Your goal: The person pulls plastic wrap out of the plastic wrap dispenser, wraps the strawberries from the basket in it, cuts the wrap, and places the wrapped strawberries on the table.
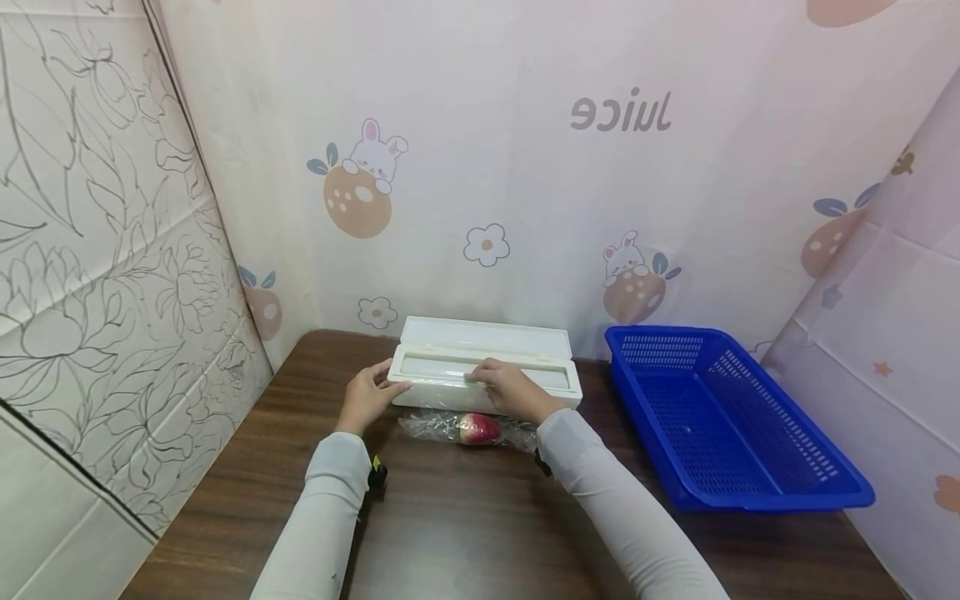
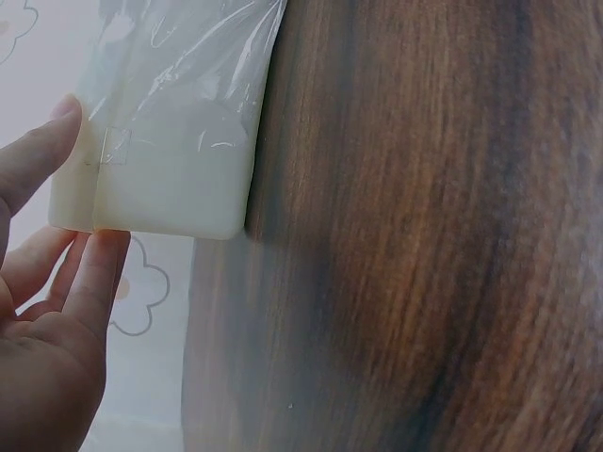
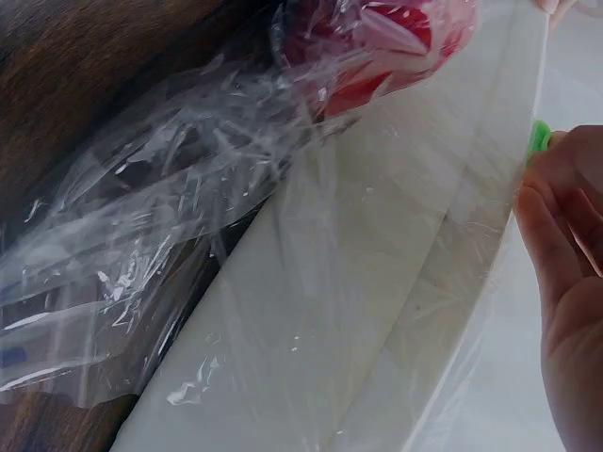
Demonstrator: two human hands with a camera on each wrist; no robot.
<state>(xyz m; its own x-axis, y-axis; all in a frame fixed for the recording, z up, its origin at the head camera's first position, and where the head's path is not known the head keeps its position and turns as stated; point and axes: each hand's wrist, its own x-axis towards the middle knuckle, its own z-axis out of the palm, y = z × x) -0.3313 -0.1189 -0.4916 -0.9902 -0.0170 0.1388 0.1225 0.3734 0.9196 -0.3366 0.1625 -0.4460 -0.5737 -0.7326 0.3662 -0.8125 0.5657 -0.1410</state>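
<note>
Cling-film dispenser [image 1: 431,393] stands at twelve o'clock on the wooden table [image 1: 450,517], its lid [image 1: 483,337] raised along the rear edge. At its nine o'clock end, we see the left hand [image 1: 365,397] holding the corner, thumb at the front upper edge and fingers close together against the end wall. Near the middle of the front rim, the right hand [image 1: 513,392] pinches a green cutter tab [image 3: 539,137] between its fingertips; we cannot tell exactly how its remaining fingers lie. At six o'clock from the dispenser, an apple-like fruit [image 1: 478,428] lies in clear film [image 1: 427,425], which also drapes the dispenser's front face. Between three and four o'clock, a blue perforated basket [image 1: 780,502] sits apart from the work. As to progress, the lid is open, and we judge the film drawn out and the fruit placed in it. Severing the film appears unfinished, since the sheet seems to reach the rim unbroken. We cannot tell whether the film passes fully around the fruit; any closing of the wrap would remain.
</note>
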